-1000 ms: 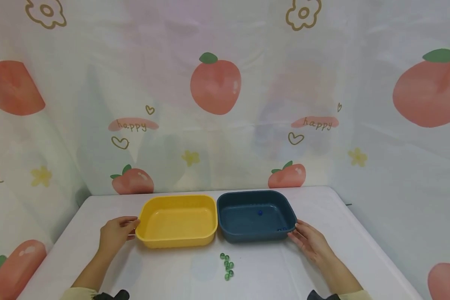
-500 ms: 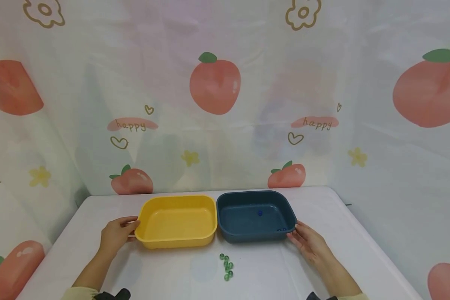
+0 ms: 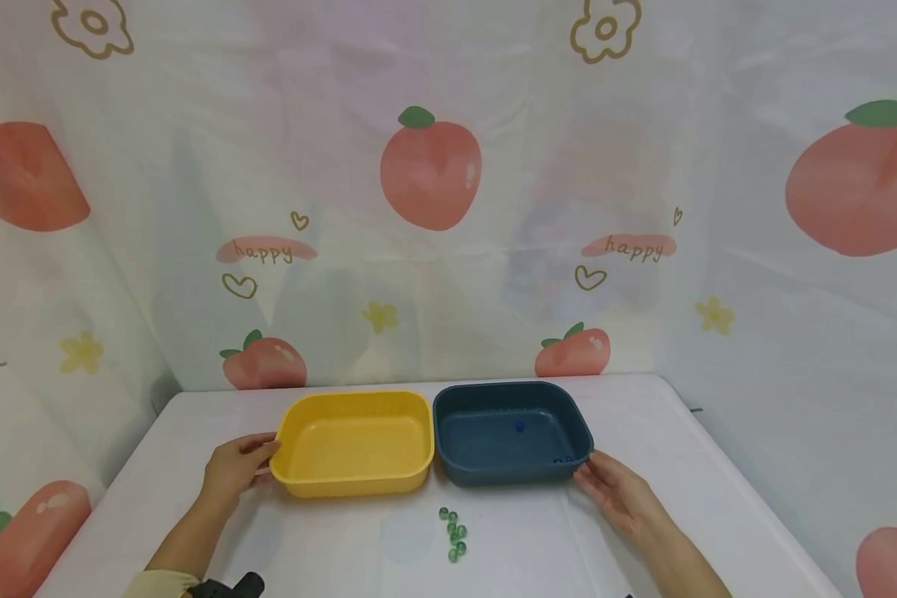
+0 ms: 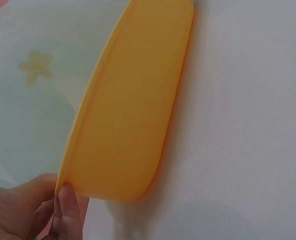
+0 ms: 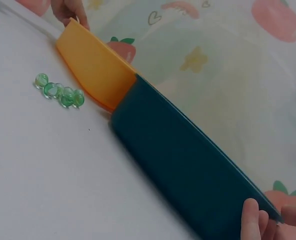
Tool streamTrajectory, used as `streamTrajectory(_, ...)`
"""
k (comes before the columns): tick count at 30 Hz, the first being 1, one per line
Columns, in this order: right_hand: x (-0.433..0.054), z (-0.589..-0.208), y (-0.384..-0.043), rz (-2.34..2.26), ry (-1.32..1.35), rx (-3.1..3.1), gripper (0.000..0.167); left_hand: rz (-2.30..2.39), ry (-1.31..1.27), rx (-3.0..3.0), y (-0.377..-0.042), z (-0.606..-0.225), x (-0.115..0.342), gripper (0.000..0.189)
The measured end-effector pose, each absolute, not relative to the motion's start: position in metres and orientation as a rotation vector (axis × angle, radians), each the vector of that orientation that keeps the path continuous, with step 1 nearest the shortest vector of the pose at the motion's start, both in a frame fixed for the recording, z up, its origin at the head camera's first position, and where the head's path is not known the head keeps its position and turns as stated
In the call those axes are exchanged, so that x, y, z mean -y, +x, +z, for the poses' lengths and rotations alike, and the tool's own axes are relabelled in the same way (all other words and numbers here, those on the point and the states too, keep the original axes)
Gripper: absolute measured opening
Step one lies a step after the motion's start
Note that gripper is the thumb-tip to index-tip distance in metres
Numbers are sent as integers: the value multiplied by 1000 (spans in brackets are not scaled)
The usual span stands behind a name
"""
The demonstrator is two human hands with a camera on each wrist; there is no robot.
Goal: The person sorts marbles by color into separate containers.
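Head view: a white table (image 3: 336,544) is spreading out beneath the yellow basin (image 3: 359,448). Just right of the yellow basin, the dark blue basin (image 3: 478,444) is standing, their rims apparently touching. Both are looking like light, fairly stiff, smooth plastic, their rims and corners probably offering the surest hold. At the yellow basin's left end, the left hand (image 3: 232,467) is pinching its rim, with hardly any gap beyond the wall's thickness. Well right of the yellow basin, the right hand (image 3: 622,497) is lightly pinching the dark blue basin's near right corner. Near the yellow basin's near right corner, green marbles (image 3: 454,538) are lying clustered; seeming hard and slippery, they are probably needing fingertips at their sides. Right of the yellow basin, blue marbles (image 3: 519,427) are resting inside the dark blue basin.
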State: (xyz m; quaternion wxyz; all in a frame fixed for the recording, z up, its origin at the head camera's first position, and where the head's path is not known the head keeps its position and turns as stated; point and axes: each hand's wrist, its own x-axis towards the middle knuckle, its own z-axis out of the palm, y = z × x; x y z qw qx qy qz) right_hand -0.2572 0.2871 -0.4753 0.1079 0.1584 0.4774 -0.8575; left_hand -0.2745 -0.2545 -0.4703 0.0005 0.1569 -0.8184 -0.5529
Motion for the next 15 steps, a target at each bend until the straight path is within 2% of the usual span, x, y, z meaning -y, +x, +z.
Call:
streamTrajectory(10, -274, -483, -234, -2381, 444, -1554, 10, -1770, 522, 2531, -274, -471, 253, 52)
streamTrajectory(15, -264, -485, -225, -2242, 264, -1674, 23, -1771, 541, 2521, -273, -470, 252, 51)
